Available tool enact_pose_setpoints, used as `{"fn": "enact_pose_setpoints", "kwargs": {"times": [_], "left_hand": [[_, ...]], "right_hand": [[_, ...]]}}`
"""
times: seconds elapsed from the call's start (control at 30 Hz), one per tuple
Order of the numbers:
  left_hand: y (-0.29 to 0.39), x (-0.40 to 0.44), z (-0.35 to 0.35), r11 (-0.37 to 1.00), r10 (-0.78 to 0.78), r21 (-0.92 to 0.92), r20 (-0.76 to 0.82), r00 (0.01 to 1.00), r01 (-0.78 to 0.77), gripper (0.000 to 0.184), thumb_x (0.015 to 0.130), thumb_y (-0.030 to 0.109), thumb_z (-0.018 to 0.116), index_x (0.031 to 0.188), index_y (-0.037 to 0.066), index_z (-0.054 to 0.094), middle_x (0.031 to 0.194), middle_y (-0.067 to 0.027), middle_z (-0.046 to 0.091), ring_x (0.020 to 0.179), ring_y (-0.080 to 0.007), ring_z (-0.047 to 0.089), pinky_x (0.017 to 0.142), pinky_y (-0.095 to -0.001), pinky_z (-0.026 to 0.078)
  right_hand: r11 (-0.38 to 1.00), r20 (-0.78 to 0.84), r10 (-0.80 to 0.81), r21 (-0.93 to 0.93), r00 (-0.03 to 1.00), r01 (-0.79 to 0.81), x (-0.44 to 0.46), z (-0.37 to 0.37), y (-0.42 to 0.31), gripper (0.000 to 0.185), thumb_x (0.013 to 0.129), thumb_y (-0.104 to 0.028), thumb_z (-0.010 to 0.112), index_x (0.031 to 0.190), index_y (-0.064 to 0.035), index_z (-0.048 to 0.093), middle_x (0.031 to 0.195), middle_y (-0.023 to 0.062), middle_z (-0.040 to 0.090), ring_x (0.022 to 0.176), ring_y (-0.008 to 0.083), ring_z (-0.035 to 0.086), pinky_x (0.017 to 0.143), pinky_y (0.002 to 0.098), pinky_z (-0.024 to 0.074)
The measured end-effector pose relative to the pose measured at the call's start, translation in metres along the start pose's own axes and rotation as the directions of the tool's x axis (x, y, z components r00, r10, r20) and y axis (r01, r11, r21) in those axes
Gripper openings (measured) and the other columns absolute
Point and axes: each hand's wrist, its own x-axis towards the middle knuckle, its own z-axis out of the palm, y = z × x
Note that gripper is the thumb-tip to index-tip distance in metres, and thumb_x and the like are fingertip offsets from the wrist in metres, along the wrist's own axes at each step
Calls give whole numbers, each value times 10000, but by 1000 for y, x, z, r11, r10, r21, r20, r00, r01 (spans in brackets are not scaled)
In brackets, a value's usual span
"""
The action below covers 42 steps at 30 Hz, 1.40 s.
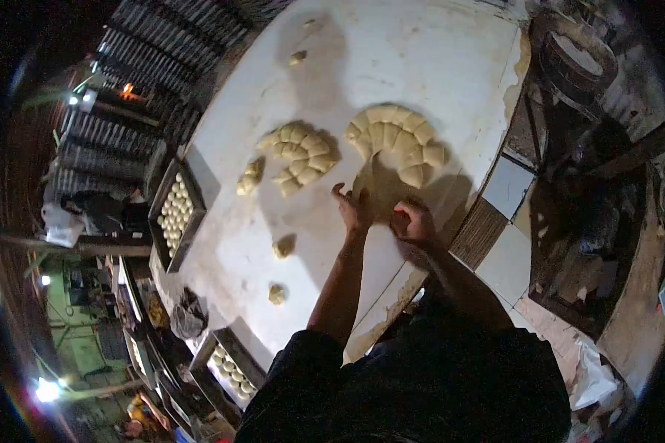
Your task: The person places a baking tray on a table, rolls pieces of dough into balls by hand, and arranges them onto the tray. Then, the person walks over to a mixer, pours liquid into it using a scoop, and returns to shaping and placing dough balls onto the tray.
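My left hand (353, 212) is over the white table (251, 229), its fingers apart, with nothing visible in it. To its right, my right hand (414, 221) is curled closed; whatever may be inside its fingers is hidden. Just beyond my hands lies a curved row of cut dough pieces (395, 133), some still touching one another. Left of that sits a second curved cluster of dough pieces (303, 151), with a smaller clump of dough (249, 179) beside it. Two single dough lumps (283, 246) rest nearer to me on the left.
A tray of round dough balls (192, 215) stands at the table's left edge. Another tray (253, 363) with dough balls is at the lower left. A small dough bit (297, 57) lies at the far end. A round container (578, 55) is at the upper right.
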Motion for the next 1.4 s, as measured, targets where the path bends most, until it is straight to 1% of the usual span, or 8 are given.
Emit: {"fn": "enact_pose_setpoints", "kwargs": {"times": [0.3, 0.47, 0.7, 0.8, 0.93, 1.23, 1.3, 1.4], "left_hand": [[-9, -206, -181, 199, -350, -954, 144, 926, 224, 377, 899, 109, 587, 1210, 88, 376, 1077, -75, 547, 968, -174, 552, 732, -354, 520], [-40, -264, -219, 374, -433, -927, -206, 878, -33, 197, 891, 47, 605, 955, 110, 430, 921, -55, 556, 832, -144, 584, 685, -266, 514], [-51, -335, -301, 883, -110, -455, -433, 895, -112, 295, 904, -43, 522, 1109, 65, 340, 1041, -113, 510, 956, -150, 556, 727, -266, 501], [-101, -367, -302, 919, -168, -392, -472, 865, -35, 324, 896, -62, 492, 1170, 56, 365, 1090, -121, 497, 966, -225, 552, 755, -305, 489], [-110, -364, -320, 588, 103, 809, -91, 991, 13, 286, 834, 157, 582, 1113, 104, 552, 1147, -149, 469, 1011, -396, 444, 907, -486, 343], [-43, -208, -254, 849, 65, 457, -591, 804, 267, 316, 718, 291, 732, 900, 72, 596, 941, -93, 578, 926, -303, 510, 802, -402, 429], [-62, -253, -220, 604, 175, 794, -219, 960, 71, 292, 724, 226, 691, 953, 76, 589, 1008, -107, 563, 997, -294, 508, 893, -436, 410], [-26, -286, -258, 674, 12, 738, -15, 1000, 3, 239, 760, 113, 619, 985, 50, 567, 1044, -125, 565, 978, -289, 508, 873, -413, 411]], "right_hand": [[979, 397, 136, 86, 908, -184, -89, 67, -77, 299, 921, -288, 557, 805, -12, 564, 734, 84, 633, 708, 180, 589, 697, 337, 457], [891, 392, 225, 288, 892, -352, -184, 125, -196, 353, 882, -344, 602, 970, -39, 445, 948, 57, 508, 895, 199, 497, 751, 346, 417], [594, 580, 443, 381, 684, -708, -128, 105, -179, 362, 769, -182, 686, 1022, -85, 446, 879, 45, 506, 739, 161, 526, 615, 312, 465], [689, 305, 460, 470, 834, -552, -74, 77, -123, 310, 801, -197, 640, 1003, -72, 440, 889, 46, 479, 811, 151, 505, 716, 308, 451], [954, 579, -211, -55, 788, 296, -44, 26, -47, 327, 870, -316, 594, 933, -12, 489, 906, 139, 471, 901, 294, 475, 755, 419, 378], [921, 562, -387, 203, 731, 333, -8, 116, -96, 127, 734, -163, 557, 719, -40, 533, 759, 160, 539, 715, 376, 502, 634, 428, 427], [740, 807, -513, 242, 294, 628, -31, 77, -86, 130, 692, -196, 578, 711, -72, 544, 759, 135, 559, 792, 354, 560, 738, 479, 493], [770, 806, -518, 294, 287, 566, 9, 45, -58, 118, 661, -83, 572, 748, -29, 515, 780, 146, 504, 814, 391, 523, 850, 521, 430]]}}
